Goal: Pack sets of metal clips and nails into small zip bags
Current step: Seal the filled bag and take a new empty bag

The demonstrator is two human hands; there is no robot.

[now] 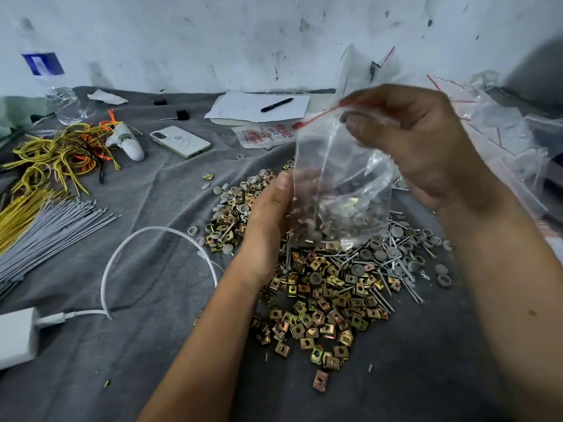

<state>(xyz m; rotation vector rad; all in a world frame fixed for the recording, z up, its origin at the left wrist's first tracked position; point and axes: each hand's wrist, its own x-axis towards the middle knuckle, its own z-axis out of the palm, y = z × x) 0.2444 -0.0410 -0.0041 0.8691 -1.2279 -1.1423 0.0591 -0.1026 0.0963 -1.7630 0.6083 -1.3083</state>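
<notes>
A clear zip bag [338, 178] with a red seal strip hangs upright over the pile. It holds clips, grey caps and nails at its bottom. My right hand [420, 141] pinches its top edge at the red strip. My left hand [271, 214] grips the bag's lower left side, thumb in front and fingers behind the plastic. Below lies a heap of brass-coloured metal clips [320, 306], with nails [390, 269] and grey round caps [396, 248] spread to the right on the grey cloth.
Empty zip bags [502, 126] are heaped at the right. A phone [180, 141], paper with a pen [275, 105], a water bottle [58, 89], yellow and orange wires [58, 156], grey ties [51, 226] and a white charger with its cable [18, 336] lie at the left and back.
</notes>
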